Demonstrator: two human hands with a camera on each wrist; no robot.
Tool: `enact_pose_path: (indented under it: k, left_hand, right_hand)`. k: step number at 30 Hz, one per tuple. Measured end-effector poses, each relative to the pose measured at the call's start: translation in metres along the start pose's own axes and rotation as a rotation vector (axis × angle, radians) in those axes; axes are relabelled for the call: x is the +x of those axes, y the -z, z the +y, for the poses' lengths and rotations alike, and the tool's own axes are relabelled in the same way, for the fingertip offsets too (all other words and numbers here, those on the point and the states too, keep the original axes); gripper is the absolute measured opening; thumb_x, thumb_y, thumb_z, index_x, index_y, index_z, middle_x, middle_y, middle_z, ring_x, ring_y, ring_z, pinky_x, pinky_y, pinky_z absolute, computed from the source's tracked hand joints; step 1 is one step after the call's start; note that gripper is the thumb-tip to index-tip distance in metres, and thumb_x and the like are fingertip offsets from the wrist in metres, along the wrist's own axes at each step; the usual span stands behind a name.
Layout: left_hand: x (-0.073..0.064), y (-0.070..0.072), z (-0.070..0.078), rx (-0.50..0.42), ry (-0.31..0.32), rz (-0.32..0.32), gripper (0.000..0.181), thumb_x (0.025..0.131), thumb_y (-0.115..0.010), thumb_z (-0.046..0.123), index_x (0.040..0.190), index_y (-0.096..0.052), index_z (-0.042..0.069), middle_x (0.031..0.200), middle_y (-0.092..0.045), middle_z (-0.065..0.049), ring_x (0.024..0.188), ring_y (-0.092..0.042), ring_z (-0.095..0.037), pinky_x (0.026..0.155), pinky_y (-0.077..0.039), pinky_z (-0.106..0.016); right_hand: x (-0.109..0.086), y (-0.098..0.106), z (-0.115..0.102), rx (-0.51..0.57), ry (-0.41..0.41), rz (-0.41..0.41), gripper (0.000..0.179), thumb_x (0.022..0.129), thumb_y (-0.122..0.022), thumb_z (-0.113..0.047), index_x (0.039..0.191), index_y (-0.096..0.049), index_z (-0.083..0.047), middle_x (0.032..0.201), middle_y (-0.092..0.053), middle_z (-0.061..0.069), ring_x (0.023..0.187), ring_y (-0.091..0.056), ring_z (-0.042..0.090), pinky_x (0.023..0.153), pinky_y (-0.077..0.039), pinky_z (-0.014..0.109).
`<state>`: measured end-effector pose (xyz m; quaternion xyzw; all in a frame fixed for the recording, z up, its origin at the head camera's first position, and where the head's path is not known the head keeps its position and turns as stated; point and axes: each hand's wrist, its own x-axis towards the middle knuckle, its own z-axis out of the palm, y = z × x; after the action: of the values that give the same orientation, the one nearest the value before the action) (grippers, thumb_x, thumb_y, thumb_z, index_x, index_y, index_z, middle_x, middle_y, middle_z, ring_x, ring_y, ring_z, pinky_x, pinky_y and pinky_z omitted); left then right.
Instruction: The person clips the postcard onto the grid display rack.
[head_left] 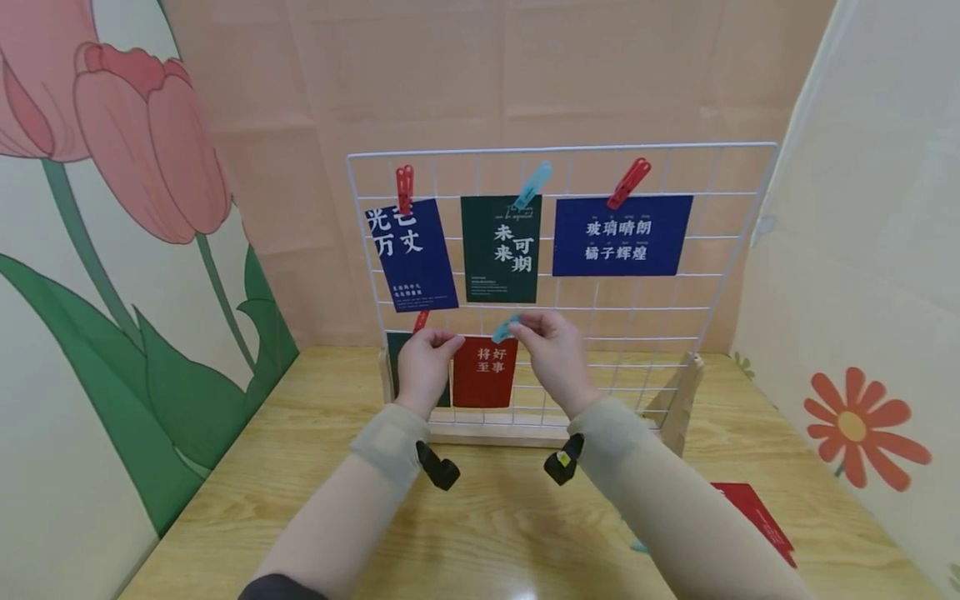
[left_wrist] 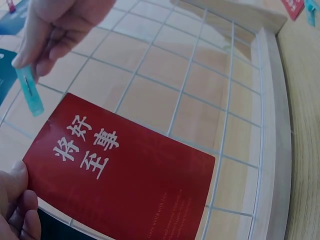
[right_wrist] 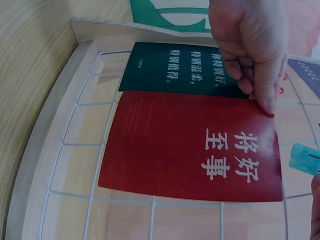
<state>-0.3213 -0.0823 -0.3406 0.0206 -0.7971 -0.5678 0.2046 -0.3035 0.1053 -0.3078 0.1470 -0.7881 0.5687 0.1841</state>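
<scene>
My left hand (head_left: 422,371) pinches the upper left corner of a red card (head_left: 484,385) with white characters, holding it against a white wire grid (head_left: 600,350). Between the thumb and fingers of my right hand (head_left: 557,358) is a light blue clothespin (head_left: 504,330), close over the card's top edge. In the left wrist view the clothespin (left_wrist: 31,92) appears just off the card's upper corner. The right wrist view shows the red card (right_wrist: 165,145) overlapping the side of a dark green card (right_wrist: 165,67), which is partly hidden behind my left hand in the head view.
Above hang a blue card (head_left: 420,271) and a wide blue card (head_left: 622,237) on red clothespins, with a green card (head_left: 487,275) on a light blue one between them. Wooden feet (head_left: 678,408) support the grid. Red cards (head_left: 757,512) lie on the table at right, partly behind my forearm.
</scene>
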Motion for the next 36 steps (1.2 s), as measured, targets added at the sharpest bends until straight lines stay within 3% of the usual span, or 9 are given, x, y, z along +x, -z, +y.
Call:
enact_pose_path:
  k: [12,26,36]
  left_hand:
    - [0.0,-0.002,-0.005,-0.024,-0.016,0.029,0.014,0.088,-0.072,0.024,0.091,-0.07,0.01,0.085,-0.068,-0.002,0.08,-0.062,-0.018,0.073,-0.051,-0.034]
    - [0.0,-0.003,-0.003,-0.036,0.003,0.022,0.016,0.088,-0.071,0.026,0.093,-0.07,0.011,0.087,-0.069,-0.002,0.082,-0.063,-0.017,0.074,-0.051,-0.035]
    - [0.0,-0.003,-0.003,-0.039,-0.004,0.04,0.016,0.087,-0.072,0.026,0.092,-0.07,0.011,0.086,-0.069,-0.002,0.082,-0.063,-0.018,0.074,-0.051,-0.035]
  right_hand:
    - [0.006,-0.012,0.003,0.049,-0.081,-0.015,0.018,0.096,-0.061,-0.022,0.108,-0.067,-0.01,0.103,-0.064,0.004,0.095,-0.058,0.021,0.085,-0.048,0.038]
    - [0.011,-0.025,0.004,0.009,-0.091,-0.013,0.013,0.095,-0.062,-0.017,0.103,-0.067,-0.009,0.101,-0.066,0.003,0.09,-0.062,0.022,0.082,-0.052,0.037]
    - [0.01,-0.028,0.001,-0.085,-0.084,-0.048,0.033,0.096,-0.06,-0.023,0.124,-0.062,-0.007,0.111,-0.068,0.005,0.091,-0.064,0.019,0.08,-0.054,0.033]
